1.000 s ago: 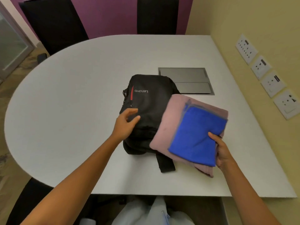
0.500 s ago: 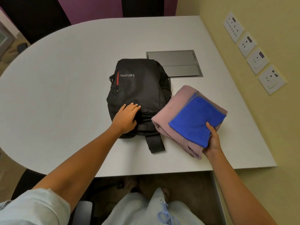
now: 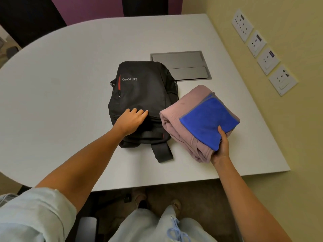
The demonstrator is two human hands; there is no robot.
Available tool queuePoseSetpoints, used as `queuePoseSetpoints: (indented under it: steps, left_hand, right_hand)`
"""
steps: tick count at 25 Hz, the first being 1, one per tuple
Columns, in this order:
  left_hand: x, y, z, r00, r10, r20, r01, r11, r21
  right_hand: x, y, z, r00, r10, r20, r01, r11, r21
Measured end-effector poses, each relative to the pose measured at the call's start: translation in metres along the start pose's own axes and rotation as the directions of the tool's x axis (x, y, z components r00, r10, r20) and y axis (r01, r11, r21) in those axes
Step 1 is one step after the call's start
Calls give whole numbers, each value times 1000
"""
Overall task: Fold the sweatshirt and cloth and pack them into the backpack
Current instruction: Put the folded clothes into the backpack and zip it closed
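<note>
A black backpack (image 3: 145,95) with a red zip lies flat on the white table (image 3: 70,84), closed, one strap pointing toward me. My left hand (image 3: 131,120) rests on its near end, fingers over the zip line. Just right of the backpack sits the folded pink sweatshirt (image 3: 185,119), with the folded blue cloth (image 3: 208,119) stacked on top. My right hand (image 3: 221,151) grips the near corner of the stack, thumb on the blue cloth, fingers hidden under the sweatshirt.
A grey cable hatch (image 3: 181,65) is set into the table behind the backpack. The yellow wall on the right carries several socket plates (image 3: 267,60). Dark chairs (image 3: 26,16) stand at the far side. The table's near edge is close to my body.
The stack came off the backpack and down to the table on its right. My left hand settled onto the backpack's near end. The camera tilted down.
</note>
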State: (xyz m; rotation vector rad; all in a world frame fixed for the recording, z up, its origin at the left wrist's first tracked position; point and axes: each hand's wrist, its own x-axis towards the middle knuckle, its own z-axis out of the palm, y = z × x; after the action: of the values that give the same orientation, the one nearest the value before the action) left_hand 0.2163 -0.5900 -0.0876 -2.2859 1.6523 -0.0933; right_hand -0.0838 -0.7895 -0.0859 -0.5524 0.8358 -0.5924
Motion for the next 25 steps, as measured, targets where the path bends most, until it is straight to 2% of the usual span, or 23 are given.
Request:
queuePoseSetpoints:
  steps: [3,5,8,12,15,17,20,23,25]
  left_hand:
    - [6,-15,-25,997,-73,22,77,953,-292]
    - [9,-28,-45,993,-114,-20,89,860,-502]
    - [13,-43,-72,961,-263,-87,137,724,-677]
    - [31,-54,-104,821,-545,-169,205,558,-804]
    - [48,-61,-132,726,-665,-176,217,464,-859]
    - [55,-63,-141,693,-698,-182,214,440,-872]
    - [57,-60,-142,684,-707,-179,208,425,-881]
    - [58,-55,-140,728,-650,-219,174,484,-858]
    - [56,-53,-143,752,-604,-263,135,532,-836]
  right_hand:
    - [-6,-2,-4,999,50,2,-50,999,18]
    - [-11,0,-6,996,84,2,-84,995,47]
    - [-20,8,-8,989,142,30,-143,990,19]
    - [-32,23,3,980,196,30,-192,977,-95]
    - [-39,33,29,975,197,99,-182,973,-140]
    - [-43,41,53,963,257,80,-244,960,-138]
    - [-35,58,89,956,284,-76,-292,947,-135]
    - [-22,68,126,940,233,-251,-258,963,-75]
    - [-8,73,152,941,197,-275,-205,979,-1]
